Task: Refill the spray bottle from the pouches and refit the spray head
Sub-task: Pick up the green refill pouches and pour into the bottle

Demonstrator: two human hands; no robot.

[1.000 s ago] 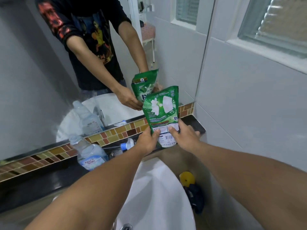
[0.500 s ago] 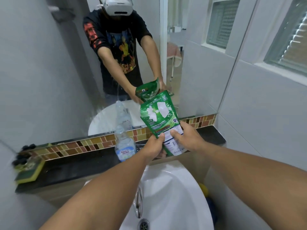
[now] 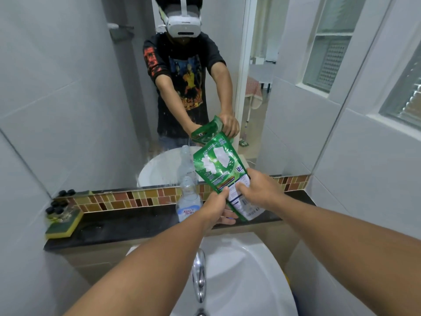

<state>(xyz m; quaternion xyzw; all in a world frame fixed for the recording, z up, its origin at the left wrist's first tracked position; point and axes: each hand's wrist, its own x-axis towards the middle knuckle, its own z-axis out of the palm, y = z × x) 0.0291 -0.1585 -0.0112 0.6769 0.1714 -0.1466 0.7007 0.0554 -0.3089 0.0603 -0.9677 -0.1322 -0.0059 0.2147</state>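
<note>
Two bare hands grip a glossy green plastic refill pouch (image 3: 219, 169) above a black stone bench behind a white ceramic basin (image 3: 239, 270). The left hand (image 3: 216, 207) is closed on the pouch's lower left edge, thumb on top, while the right hand (image 3: 255, 190) is clamped on its lower right side over the white label panel. The pouch tilts, its top leaning away toward the mirror (image 3: 91, 87). Just to the left of the left hand, a clear plastic bottle with a blue-lettered label (image 3: 188, 201) stands upright and uncapped on the bench (image 3: 136, 222). A yellow-and-green scrub sponge (image 3: 62, 226) rests at the bench's far left end, well apart from the bottle. A chrome tap (image 3: 198, 274) rises over the basin in the foreground.
</note>
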